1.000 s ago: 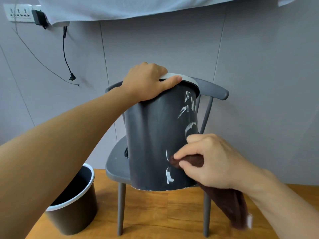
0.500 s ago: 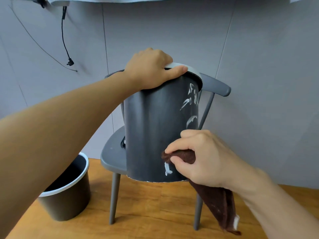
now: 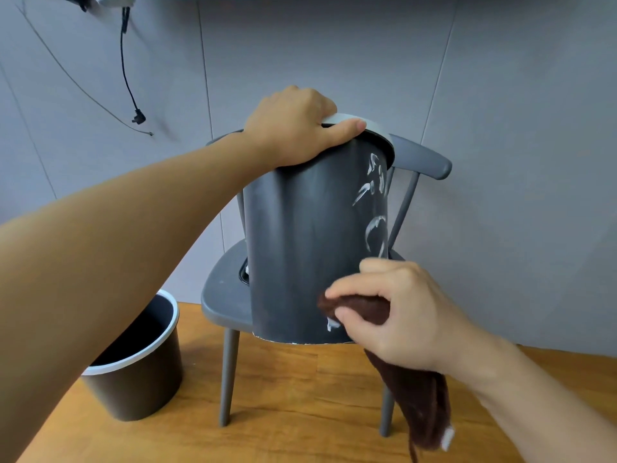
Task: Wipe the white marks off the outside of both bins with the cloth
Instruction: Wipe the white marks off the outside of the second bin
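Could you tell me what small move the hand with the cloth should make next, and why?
Probably rub the cloth down over the white mark just under it. The right hand presses the cloth to the bin there, the left hand grips the rim, and more marks wait higher up.

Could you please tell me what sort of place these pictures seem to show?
Probably a plain indoor room, perhaps staged for recording: grey panelled wall, wood-look floor, a black cable hanging down the wall, and a grey moulded chair.
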